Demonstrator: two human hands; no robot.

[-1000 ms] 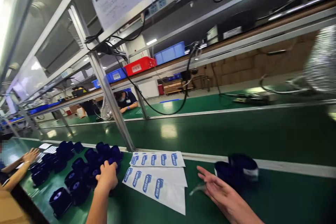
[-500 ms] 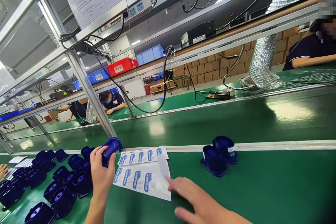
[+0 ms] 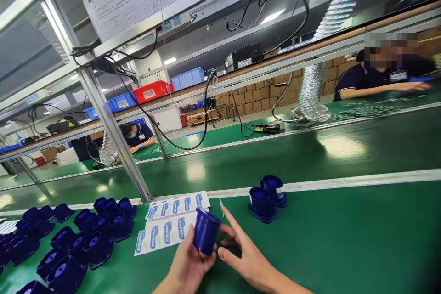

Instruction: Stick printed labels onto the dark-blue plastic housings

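A dark blue cup-shaped plastic housing (image 3: 206,233) is gripped in my left hand (image 3: 189,262), tilted, in front of the label sheets. Close to its right side is my right hand (image 3: 246,252), index finger stretched out and thumb apart. A thin white label (image 3: 222,206), seen nearly edge-on, clings to that index fingertip, apart from the housing. Behind the left hand lies a white sheet of blue-printed labels (image 3: 151,236), with another label sheet (image 3: 177,205) above it.
Several similar blue housings (image 3: 98,243) stand at the left. Two more housings (image 3: 262,204), at least one labelled, stand right of the sheets. A metal post (image 3: 113,135) rises behind the bench strip. Co-workers sit across the green benches, one person (image 3: 372,78) at right.
My left hand has brought the housing right and nearer, in front of the sheets. The label in my right hand has come off the sheet. The view has shifted right.
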